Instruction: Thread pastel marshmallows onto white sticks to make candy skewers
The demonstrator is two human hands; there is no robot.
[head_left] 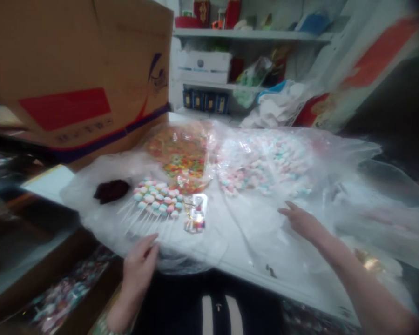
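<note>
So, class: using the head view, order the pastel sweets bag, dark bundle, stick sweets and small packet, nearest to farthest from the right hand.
1. Pastel sweets bag, ahead of the right hand.
2. Small packet, leftward.
3. Stick sweets, further left.
4. Dark bundle, far left.

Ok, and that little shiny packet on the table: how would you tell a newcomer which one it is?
Find the big cardboard box, then look down to the white plastic sheet in front of it. Above the person's left hand lies a fan of pastel candy sticks. Just right of that sits a small clear packet, far smaller than the big candy bags behind it.
</note>
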